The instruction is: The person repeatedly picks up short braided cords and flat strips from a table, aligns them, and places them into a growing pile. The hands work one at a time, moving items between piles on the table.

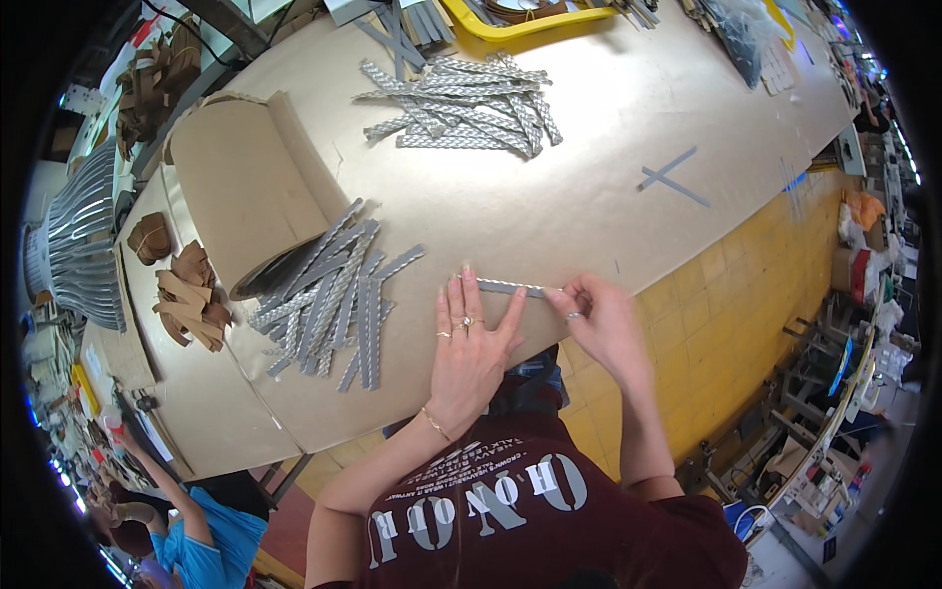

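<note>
- Two bare hands meet at the narrow strip (505, 287), grey with a pale braided edge, which lies on the desk (471, 211) before us.
- Our left hand (468, 339) rests flat at the strip's left end, fingers extended and clasping nothing, presumably weighing it against sliding; the fingers cover that end.
- Our right hand (587, 304) pinches the strip's right end between thumb and forefinger, probably to keep it straight; the fingertips hide its tip.
- Left of the strip sprawls a heap of grey and braided strips (329, 304), likely put there for easy reach; they overlap too much to count.
- Farther left of the strip, a curved cardboard sheet (250, 191) meets that heap; we cannot tell how far strips run inside.
- Beyond and right of the strip, two crossed strips (675, 177) lie apart.
- Beyond the strip, a braided pile (461, 103) seems grouped by kind.
- Farthest beyond the strip, a yellow tray (530, 27) is cut off above, its contents unclear.
</note>
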Motion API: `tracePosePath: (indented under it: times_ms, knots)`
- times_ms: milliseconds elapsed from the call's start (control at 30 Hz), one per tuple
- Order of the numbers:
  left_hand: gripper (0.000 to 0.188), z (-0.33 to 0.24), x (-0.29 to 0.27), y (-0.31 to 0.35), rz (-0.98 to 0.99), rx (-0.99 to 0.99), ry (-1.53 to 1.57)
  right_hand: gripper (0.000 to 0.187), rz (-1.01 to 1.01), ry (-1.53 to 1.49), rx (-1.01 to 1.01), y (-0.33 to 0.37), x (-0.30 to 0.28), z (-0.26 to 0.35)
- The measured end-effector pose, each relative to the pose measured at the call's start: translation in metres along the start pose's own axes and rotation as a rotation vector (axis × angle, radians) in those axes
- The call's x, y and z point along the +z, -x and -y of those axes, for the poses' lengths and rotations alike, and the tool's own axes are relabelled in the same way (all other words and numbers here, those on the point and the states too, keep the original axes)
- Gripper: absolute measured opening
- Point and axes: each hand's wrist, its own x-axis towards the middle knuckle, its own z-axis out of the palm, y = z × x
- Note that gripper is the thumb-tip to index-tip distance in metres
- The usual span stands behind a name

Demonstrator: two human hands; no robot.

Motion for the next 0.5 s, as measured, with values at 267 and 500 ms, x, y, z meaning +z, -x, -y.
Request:
tracePosePath:
  times_ms: [267, 500]
  knots:
    - [0.064, -0.0039, -0.0022, -0.002, 0.0, 0.021, -0.119, 0.021, 0.039, -0.146, -0.069, 0.0007, -0.0109, -0.01]
    - [0.059, -0.006, -0.0041, -0.003, 0.005, 0.017, -0.132, 0.02, 0.041, -0.081, -0.026, -0.0021, -0.0083, -0.0075]
